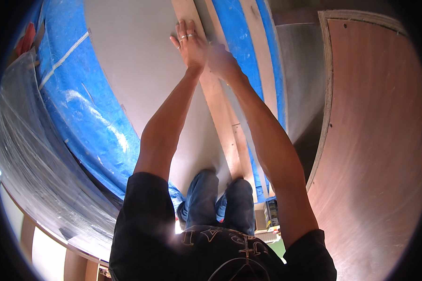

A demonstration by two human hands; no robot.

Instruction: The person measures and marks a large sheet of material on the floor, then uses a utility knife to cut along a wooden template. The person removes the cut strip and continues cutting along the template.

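Observation:
A long, pale wooden strip (pixel 221 112) lies lengthwise on a large smooth grey sheet (pixel 131 51), near the sheet's right edge. My left hand (pixel 191 47) presses on the strip's far part, fingers stretched out and slightly apart, with rings on them. Close against its right side is my right hand (pixel 224 63), at the strip's right edge. Motion blur and haze smear its fingers, so whether it grips anything cannot be made out. A shorter wooden piece (pixel 242 150) sits beside the strip's near end.
Blue plastic sheeting (pixel 96 110) spreads under the grey sheet, with further wooden strips (pixel 262 61) on its right part. Clear plastic film (pixel 42 154) covers something at the left. A large reddish-brown plywood panel (pixel 375 140) stands at the right. My legs (pixel 201 196) are against the near edge.

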